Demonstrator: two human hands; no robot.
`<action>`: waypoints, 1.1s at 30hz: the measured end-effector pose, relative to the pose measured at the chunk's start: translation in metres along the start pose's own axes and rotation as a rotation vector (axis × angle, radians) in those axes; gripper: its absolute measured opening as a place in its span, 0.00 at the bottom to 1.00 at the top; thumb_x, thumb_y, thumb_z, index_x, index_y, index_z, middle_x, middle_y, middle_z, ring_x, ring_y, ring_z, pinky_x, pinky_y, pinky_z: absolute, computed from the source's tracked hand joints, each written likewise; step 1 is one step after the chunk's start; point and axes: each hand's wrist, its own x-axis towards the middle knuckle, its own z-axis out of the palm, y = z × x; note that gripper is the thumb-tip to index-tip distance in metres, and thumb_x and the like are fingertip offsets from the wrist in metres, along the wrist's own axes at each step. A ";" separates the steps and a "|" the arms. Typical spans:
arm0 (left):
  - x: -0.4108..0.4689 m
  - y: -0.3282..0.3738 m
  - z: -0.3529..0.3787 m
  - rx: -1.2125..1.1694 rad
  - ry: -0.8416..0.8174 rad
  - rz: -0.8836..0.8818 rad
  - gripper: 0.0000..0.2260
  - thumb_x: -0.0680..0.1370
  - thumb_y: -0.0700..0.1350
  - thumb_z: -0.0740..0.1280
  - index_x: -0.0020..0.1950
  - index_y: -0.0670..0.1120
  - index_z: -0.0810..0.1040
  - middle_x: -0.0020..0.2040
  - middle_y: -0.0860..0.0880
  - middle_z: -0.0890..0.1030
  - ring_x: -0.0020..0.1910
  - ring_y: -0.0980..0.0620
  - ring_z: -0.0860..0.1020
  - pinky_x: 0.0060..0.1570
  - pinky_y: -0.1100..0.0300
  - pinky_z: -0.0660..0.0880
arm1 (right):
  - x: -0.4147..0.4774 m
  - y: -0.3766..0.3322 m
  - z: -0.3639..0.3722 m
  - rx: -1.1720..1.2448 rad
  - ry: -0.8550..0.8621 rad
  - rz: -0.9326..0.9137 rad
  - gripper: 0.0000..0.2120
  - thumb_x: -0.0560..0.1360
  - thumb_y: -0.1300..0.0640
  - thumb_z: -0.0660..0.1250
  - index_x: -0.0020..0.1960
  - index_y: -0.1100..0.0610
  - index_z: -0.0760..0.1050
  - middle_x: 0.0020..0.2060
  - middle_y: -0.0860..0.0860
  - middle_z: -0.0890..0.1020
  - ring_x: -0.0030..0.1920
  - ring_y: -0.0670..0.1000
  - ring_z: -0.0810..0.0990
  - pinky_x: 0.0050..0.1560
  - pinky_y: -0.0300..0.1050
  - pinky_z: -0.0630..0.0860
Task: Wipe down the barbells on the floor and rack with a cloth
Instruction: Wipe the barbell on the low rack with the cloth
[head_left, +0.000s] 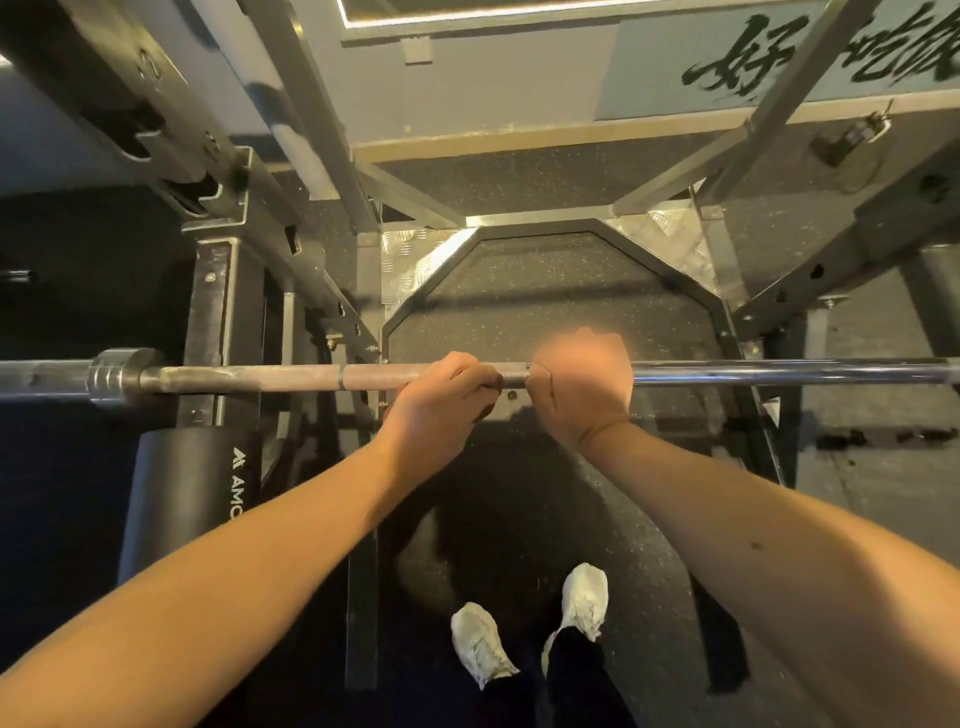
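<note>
Our barbell (260, 376) runs level across the middle of the view from nine o'clock to three o'clock, well above the floor (545, 291), with its collar (117, 375) out toward nine. We hold the shaft with both hands close together near the centre. The left hand (441, 400) curls its fingers over the knurled section. The right hand (582, 387), blurred, wraps round the bar just beside it on the three o'clock side. The dark rack upright (218, 312) stands behind the bar toward nine. A black roller pad (192, 499) with white lettering sits at eight o'clock. Our white shoes (478, 644) stand on the speckled rubber at six. Black brush characters (779, 57) mark the wall at one o'clock.
</note>
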 end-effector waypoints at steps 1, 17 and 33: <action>0.003 0.007 0.002 0.043 -0.008 0.041 0.08 0.81 0.42 0.67 0.59 0.45 0.82 0.55 0.49 0.79 0.54 0.49 0.76 0.55 0.53 0.77 | 0.001 -0.001 -0.002 -0.017 -0.016 -0.004 0.19 0.81 0.48 0.47 0.34 0.52 0.64 0.31 0.51 0.69 0.33 0.55 0.62 0.37 0.52 0.50; -0.010 0.019 -0.001 -0.090 0.290 -0.298 0.05 0.76 0.32 0.73 0.48 0.41 0.84 0.46 0.47 0.82 0.48 0.48 0.76 0.50 0.59 0.73 | -0.007 -0.005 -0.001 0.083 0.108 0.046 0.25 0.83 0.48 0.44 0.33 0.53 0.68 0.30 0.51 0.65 0.32 0.55 0.62 0.37 0.51 0.52; -0.084 -0.045 -0.030 -0.085 0.493 -0.817 0.07 0.77 0.41 0.73 0.54 0.48 0.84 0.50 0.54 0.81 0.54 0.56 0.75 0.61 0.72 0.67 | -0.012 0.000 0.001 0.117 0.025 0.001 0.18 0.81 0.42 0.55 0.37 0.49 0.70 0.32 0.46 0.69 0.34 0.51 0.64 0.40 0.48 0.52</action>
